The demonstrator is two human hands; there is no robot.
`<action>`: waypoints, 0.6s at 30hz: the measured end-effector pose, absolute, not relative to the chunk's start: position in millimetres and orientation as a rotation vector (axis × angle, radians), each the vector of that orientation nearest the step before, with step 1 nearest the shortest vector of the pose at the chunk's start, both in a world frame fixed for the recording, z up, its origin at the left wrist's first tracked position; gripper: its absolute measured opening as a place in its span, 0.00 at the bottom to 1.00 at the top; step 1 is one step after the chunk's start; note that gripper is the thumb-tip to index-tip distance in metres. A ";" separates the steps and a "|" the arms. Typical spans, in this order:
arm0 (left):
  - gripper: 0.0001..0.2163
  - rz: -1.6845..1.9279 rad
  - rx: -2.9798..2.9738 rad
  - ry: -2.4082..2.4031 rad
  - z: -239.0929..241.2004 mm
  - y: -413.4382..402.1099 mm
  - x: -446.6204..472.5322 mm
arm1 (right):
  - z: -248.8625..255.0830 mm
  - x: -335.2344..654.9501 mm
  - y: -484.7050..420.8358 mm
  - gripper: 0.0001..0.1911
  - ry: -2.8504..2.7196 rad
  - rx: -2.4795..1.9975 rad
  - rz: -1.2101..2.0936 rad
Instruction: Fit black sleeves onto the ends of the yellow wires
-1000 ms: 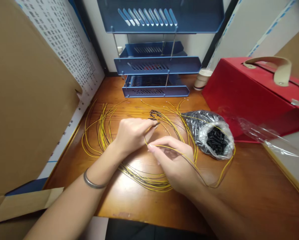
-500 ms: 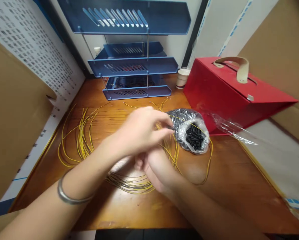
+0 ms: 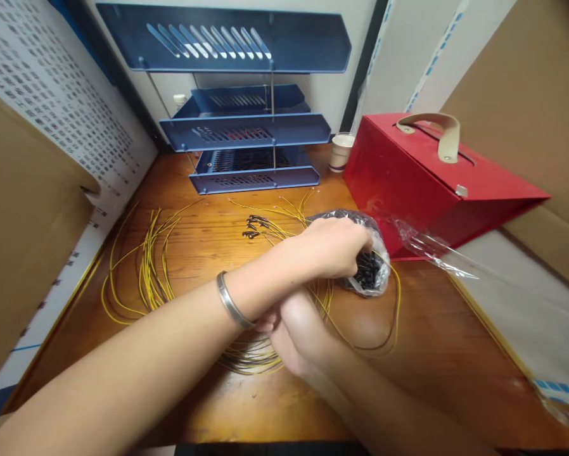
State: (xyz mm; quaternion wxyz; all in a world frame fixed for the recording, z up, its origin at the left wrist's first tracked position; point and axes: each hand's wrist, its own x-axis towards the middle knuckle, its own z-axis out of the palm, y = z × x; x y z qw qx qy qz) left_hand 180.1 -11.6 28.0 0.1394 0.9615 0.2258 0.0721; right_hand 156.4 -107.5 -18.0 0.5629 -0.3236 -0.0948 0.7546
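My left hand (image 3: 339,247), with a metal bangle on its wrist, reaches across my right arm to an open plastic bag (image 3: 383,269) of small black pieces (image 3: 367,272). Its fingers are bent together at the bag's mouth, and what they pinch is hidden. Below, my right hand (image 3: 291,323) is curled closed beneath the left wrist; the forearm covers most of its fingers. Coiled yellow and black wire (image 3: 251,361) lies around and under my hands. A few black-tipped wire ends (image 3: 255,223) rest beyond my left forearm.
Another bundle of yellow wire (image 3: 151,272) lies at the left. Behind stands a blue tiered tray rack (image 3: 256,180), with a paper cup (image 3: 341,152) beside it. A red box (image 3: 398,183) with a beige handle is at the right. Cardboard (image 3: 28,221) flanks the table.
My left hand has moved right, from above my right hand to the bag's mouth. The black-tipped wire ends behind it have come into view. My right hand stays about where it was.
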 end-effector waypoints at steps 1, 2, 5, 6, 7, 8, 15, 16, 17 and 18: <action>0.17 0.241 2.750 0.653 32.4 -11.0 172.0 | -15.0 158.8 -107.1 0.09 -0.188 -0.774 1.792; 0.17 0.294 2.706 0.663 37.1 -9.2 160.8 | -11.3 161.7 -106.1 0.10 -0.155 -0.789 1.798; 0.10 0.657 2.472 0.732 46.4 3.9 112.3 | 1.2 172.2 -101.0 0.13 -0.140 -0.803 1.715; 0.08 0.787 2.380 0.810 45.8 9.8 93.8 | 4.6 175.4 -98.9 0.14 -0.166 -0.800 1.662; 0.08 0.870 2.295 0.908 43.0 15.3 75.9 | 7.1 178.1 -96.9 0.15 -0.199 -0.796 1.611; 0.10 0.917 2.215 1.025 38.1 19.9 59.7 | 8.6 180.1 -95.1 0.16 -0.231 -0.795 1.567; 0.11 0.753 1.780 0.999 -5.5 2.4 24.2 | 1.6 181.6 -89.0 0.20 -0.329 -0.781 1.458; 0.11 0.744 1.723 0.934 -8.0 -3.5 26.2 | 0.8 181.5 -88.5 0.20 -0.331 -0.779 1.451; 0.12 0.754 1.673 0.886 -9.4 -8.7 28.3 | 0.2 181.4 -87.9 0.20 -0.330 -0.776 1.444; 0.14 0.768 1.626 0.857 -9.9 -12.9 30.1 | -0.4 181.3 -87.3 0.21 -0.330 -0.777 1.439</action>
